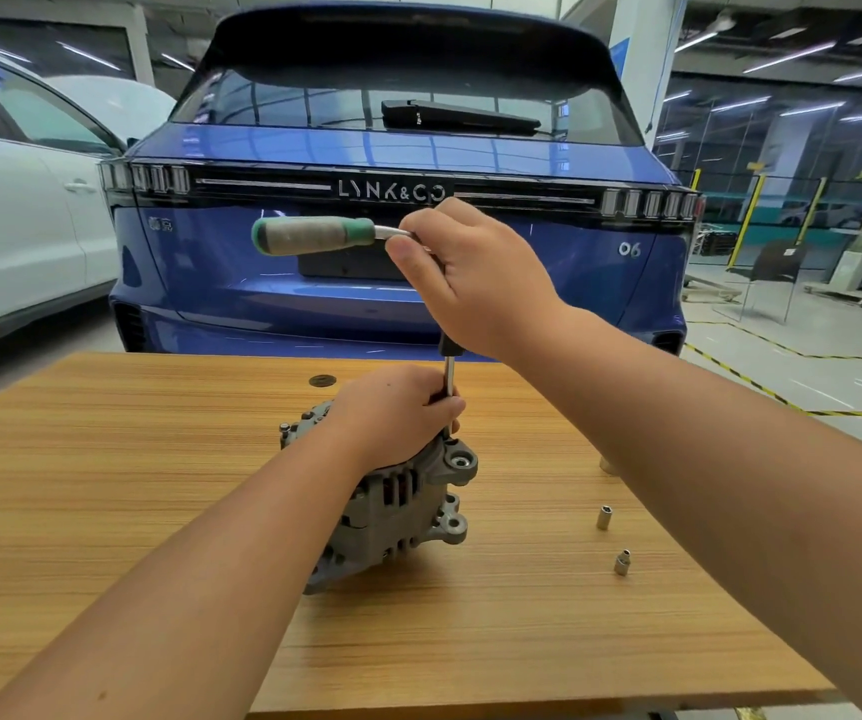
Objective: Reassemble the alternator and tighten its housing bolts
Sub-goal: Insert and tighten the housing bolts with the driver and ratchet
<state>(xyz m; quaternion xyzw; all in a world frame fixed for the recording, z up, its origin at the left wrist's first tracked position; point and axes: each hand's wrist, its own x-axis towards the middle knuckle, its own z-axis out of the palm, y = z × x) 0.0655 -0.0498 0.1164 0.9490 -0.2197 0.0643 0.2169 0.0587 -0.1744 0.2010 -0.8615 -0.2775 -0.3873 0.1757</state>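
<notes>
The alternator (pixel 392 511) stands at centre frame on the wooden surface (pixel 106 459), housing halves apparently mated. The left hand (pixel 397 413) rests on top of it, fingers curled round the lower extension bar (pixel 449 376) to steady it. The right hand (pixel 465 267), at upper centre, has its fingers clamped on the head of the ratchet (pixel 314 236), whose green handle points left.

Risks, as judged:
- The socket end is hidden behind the left hand; seating on the bolt cannot be confirmed. A partial seat would round the bolt head.
- The long extension invites tilt, so the drive may slip and strike the left hand's fingers.
- The alternator is unclamped and could rotate or tip under torque.
- Two loose sockets (pixel 610 537) at right could roll off.
</notes>
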